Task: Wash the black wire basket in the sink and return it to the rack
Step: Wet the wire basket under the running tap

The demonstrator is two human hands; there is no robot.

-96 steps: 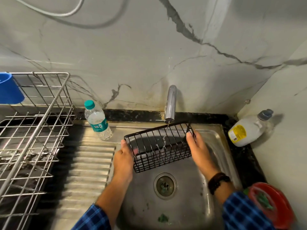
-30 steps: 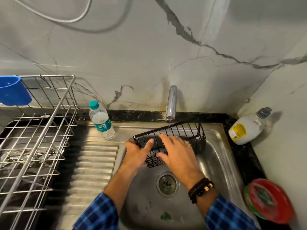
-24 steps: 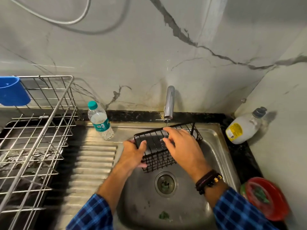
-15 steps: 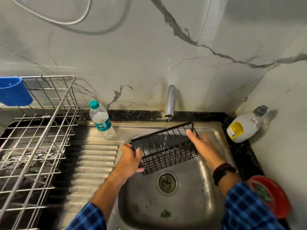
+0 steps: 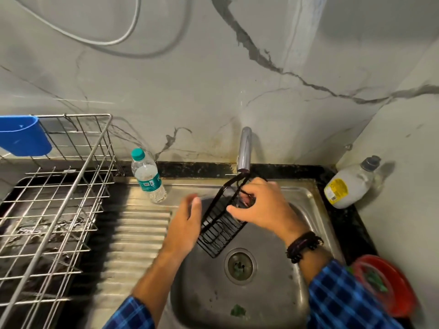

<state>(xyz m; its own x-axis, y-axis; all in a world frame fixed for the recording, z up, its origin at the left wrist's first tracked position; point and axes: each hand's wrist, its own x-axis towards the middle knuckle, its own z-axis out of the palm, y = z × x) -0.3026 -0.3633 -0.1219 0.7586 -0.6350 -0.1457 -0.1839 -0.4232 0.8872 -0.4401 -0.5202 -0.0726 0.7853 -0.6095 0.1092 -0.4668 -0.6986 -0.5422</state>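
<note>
The basket (image 5: 218,231) was over the sink (image 5: 308,205), standing on its end and tilted, with the upper end just under the tap (image 5: 244,150) and the lower end near the drain (image 5: 240,264). The right hand (image 5: 263,207) held the basket at its upper part. Its fingers (image 5: 249,188) were curled around the wires and the thumb pressed from the near side. The left hand (image 5: 187,224) lay along the left side of the basket with its fingers (image 5: 196,205) straight and close together. This hand was blurred, so I cannot tell if it really touched the wires. A thin stream of water seemed to run from the tap onto the basket.

The rack (image 5: 71,186) stood on the worktop at the left, well apart from the basket, with a blue cup (image 5: 22,136) hanging on its far corner. A water bottle (image 5: 148,179) stood upright between the rack and the tap. At the right of the sink were a soap bottle (image 5: 349,184) and a red bowl (image 5: 389,286).
</note>
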